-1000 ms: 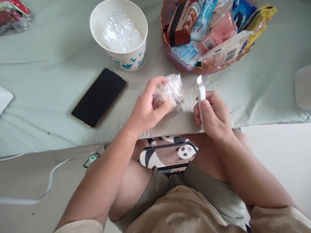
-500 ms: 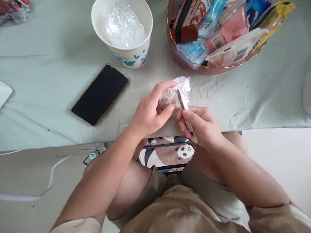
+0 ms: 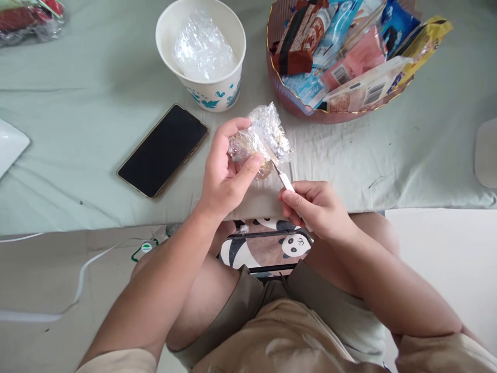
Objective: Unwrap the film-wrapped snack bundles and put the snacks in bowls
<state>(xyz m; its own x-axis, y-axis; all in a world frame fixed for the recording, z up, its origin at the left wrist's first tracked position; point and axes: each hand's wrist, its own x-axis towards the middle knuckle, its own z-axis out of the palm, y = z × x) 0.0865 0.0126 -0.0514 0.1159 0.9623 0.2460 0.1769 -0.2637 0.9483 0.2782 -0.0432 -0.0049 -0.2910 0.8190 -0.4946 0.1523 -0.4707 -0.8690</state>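
My left hand (image 3: 229, 168) grips a bundle in crinkled clear plastic wrap (image 3: 267, 132), thumb on the near side and fingers around the far left. Something yellowish-brown shows through the plastic, but its kind I cannot make out. My right hand (image 3: 316, 207) is closed around a slim white utility knife (image 3: 286, 181). The knife's narrow dark blade points up and left and meets the lower right part of the wrap. Both hands are over the near edge of the cloth-covered table (image 3: 330, 160).
A white paper cup (image 3: 212, 93) with crumpled clear plastic stands behind the bundle. To its right is a gold-rimmed bowl (image 3: 279, 85) full of snack packets. A black phone (image 3: 163, 150) lies at left. Below the table edge sits a panda-patterned case (image 3: 267, 251).
My left hand has shifted left with the wrapped bundle and turned it. The knife has tilted further left, its tip now lower on the plastic.
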